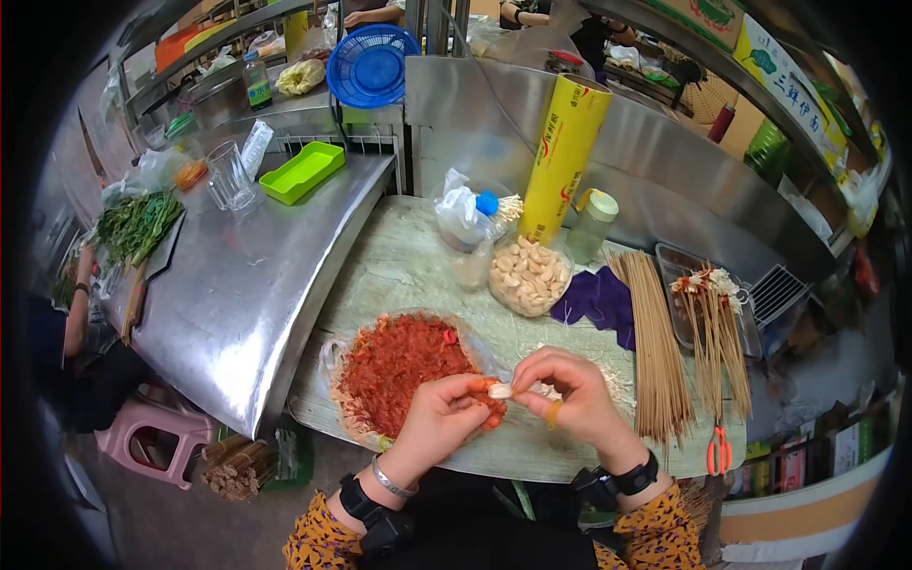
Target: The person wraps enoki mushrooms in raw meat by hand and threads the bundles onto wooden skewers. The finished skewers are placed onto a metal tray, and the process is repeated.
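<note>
The left hand (440, 418) and right hand (576, 397) pinch a small pale piece (500, 390) between fingertips—its long axis roughly crosswise, one end toward each hand—over the table (391, 249), near the red mixture's (399, 369) right edge.

Left to right, near to far

Before me on the counter (380, 252), the chopped mixture (399, 370) lies in a bag toward the left. Beyond it to the right sits the tub of pieces (529, 277), with the film roll (565, 157) upright behind and the jar (593, 228) right of the roll. Further right come the cloth (600, 302), the plain skewers (657, 351), then the loaded skewers (714, 313), partly in a tray (679, 255). The scissors (719, 454) lie at the near right edge. On the side counter (313, 218), left, a mug (231, 178) stands between leafy stems (138, 226) and an open box (302, 173).
</note>
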Tool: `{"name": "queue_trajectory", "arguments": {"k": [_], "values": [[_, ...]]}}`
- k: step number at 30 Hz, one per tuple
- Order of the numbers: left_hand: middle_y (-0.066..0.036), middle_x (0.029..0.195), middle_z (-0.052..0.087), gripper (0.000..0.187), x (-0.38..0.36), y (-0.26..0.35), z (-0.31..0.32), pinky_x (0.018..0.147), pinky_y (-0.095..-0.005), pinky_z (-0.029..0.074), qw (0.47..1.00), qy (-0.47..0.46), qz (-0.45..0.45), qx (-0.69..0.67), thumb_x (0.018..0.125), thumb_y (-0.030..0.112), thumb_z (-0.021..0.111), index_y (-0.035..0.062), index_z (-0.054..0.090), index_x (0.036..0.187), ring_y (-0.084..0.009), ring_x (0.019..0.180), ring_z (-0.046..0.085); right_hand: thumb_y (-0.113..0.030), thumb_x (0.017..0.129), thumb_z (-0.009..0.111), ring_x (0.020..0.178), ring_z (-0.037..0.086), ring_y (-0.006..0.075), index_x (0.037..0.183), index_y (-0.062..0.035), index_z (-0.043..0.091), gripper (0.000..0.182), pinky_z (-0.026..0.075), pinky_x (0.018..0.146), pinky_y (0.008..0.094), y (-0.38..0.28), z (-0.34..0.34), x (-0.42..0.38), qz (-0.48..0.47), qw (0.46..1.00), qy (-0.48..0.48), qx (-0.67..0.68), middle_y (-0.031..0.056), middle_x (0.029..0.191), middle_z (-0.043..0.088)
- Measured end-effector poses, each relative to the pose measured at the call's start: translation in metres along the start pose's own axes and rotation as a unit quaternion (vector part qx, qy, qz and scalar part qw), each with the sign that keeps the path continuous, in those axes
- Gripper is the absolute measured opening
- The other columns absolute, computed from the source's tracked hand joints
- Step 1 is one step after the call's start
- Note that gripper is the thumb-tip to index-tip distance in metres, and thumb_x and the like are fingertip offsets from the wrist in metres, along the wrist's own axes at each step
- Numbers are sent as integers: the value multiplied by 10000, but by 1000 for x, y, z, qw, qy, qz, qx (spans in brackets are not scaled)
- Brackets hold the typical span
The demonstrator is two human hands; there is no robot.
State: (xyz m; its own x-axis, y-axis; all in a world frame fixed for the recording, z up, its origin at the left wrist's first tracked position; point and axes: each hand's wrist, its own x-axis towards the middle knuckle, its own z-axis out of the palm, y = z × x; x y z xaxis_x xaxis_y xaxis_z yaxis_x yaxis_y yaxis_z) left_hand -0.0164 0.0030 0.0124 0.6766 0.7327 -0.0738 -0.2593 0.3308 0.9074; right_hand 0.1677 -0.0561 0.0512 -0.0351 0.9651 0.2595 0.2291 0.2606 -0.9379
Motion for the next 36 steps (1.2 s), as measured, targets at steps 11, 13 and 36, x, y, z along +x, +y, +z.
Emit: {"name": "queue_trajectory", "arguments": {"k": [11, 13, 36], "values": [[-64, 909, 629, 216, -5, -10, -16, 672, -220, 501, 996, 7, 43, -81, 832, -61, 523, -30, 562, 1043, -101, 750, 607, -19, 724, 728, 989, 564, 161, 1135, -46, 542, 452, 445, 852, 296, 9, 24, -5, 33, 999, 8, -4, 65, 1089, 580], [-59, 909, 627, 224, -5, -10, -15, 676, -221, 502, 995, 14, 52, -89, 828, -69, 520, -28, 558, 1044, -99, 751, 606, -22, 737, 722, 985, 560, 154, 1107, -34, 561, 403, 445, 856, 289, 18, 28, -8, 72, 990, 11, 121, 65, 1080, 579], [-46, 812, 620, 172, -36, 39, -122, 649, -231, 474, 869, 233, 136, 415, 783, -23, 631, 0, 675, 948, -92, 725, 590, 106, 713, 685, 813, 579, 136, 807, -1, 607, 162, 483, 697, 226, 93, 29, -83, 180, 965, 116, 148, 68, 888, 595]]}}
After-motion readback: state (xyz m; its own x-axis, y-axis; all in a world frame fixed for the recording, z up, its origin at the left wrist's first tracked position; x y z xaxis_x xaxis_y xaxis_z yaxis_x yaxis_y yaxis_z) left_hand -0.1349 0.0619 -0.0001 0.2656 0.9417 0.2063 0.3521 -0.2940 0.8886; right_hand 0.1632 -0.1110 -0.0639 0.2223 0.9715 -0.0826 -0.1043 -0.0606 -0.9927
